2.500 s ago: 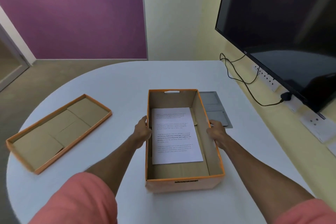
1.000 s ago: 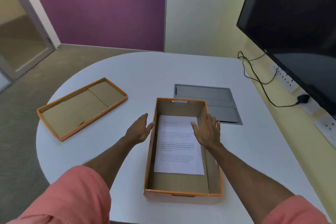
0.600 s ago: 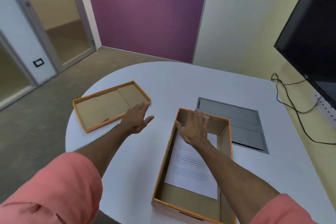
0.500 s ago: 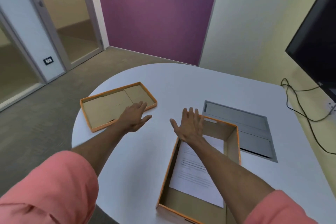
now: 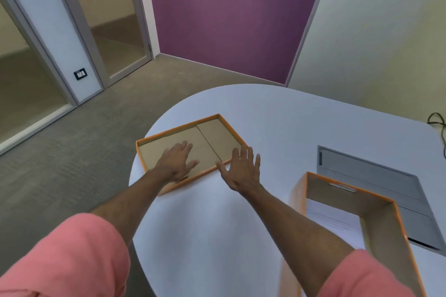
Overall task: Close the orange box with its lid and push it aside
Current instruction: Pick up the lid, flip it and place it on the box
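The orange lid [image 5: 217, 132] lies upside down near the table's left edge, its brown cardboard inside facing up. My left hand [image 5: 177, 163] is spread flat over the lid's near half, fingers apart. My right hand [image 5: 241, 171] hovers open just right of the lid's near right rim, holding nothing. The orange box [image 5: 376, 214] stands open at the lower right with a printed white sheet [image 5: 330, 222] lying inside; my right forearm hides part of it.
The white rounded table [image 5: 277, 123] drops off to carpet on the left, close to the lid. A grey cable hatch [image 5: 371, 176] is set in the tabletop behind the box. A black cable [image 5: 439, 125] lies at the far right edge.
Both hands have left the box and reached left to the lid; the left now rests over it, the right arrives beside it. My view has swung left, putting the box at the lower right.
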Demonstrator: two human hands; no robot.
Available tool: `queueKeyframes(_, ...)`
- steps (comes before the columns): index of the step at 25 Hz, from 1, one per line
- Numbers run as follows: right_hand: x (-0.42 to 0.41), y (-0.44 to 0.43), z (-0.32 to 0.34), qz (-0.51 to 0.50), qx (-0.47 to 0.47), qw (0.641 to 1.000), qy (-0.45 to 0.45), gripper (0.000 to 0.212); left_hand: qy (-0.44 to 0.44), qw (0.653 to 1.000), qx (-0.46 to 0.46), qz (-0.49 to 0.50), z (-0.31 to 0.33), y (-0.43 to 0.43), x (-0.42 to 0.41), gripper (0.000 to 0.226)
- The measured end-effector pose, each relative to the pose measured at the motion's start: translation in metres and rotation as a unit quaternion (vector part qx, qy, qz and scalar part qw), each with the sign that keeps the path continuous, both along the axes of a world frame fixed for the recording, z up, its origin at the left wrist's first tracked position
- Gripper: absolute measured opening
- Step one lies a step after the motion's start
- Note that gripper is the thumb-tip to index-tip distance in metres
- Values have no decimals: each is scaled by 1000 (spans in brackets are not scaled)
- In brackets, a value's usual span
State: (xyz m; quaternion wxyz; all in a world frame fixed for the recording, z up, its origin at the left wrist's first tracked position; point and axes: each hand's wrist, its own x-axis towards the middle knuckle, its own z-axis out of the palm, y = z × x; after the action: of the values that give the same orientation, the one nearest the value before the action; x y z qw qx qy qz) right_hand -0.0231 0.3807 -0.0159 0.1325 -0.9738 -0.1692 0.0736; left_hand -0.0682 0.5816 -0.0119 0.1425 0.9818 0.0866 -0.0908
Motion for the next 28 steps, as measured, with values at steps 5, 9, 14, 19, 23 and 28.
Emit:
queueKeyframes(5,27,71,-36,-7,-30,999,31,78,25,1000,-5,-3,-42,72,37,69)
queueKeyframes(9,38,112,-76,-2,-50,997,60,76,42,999,-16,-14,-78,101,60,71)
queueKeyframes(14,51,147,-123,-11,-54,990,129,78,93,995,-9,-40,-118,115,78,77)
queueKeyframes(19,59,160,-154,-17,-83,982,170,79,125,990,-9,-64,-150,118,83,78)
queueKeyframes(23,66,146,-161,10,-102,981,162,79,102,992,23,-76,-163,107,74,75)
queueKeyframes(28,85,101,-152,90,-138,974,157,79,89,990,82,-79,-158,67,54,77)
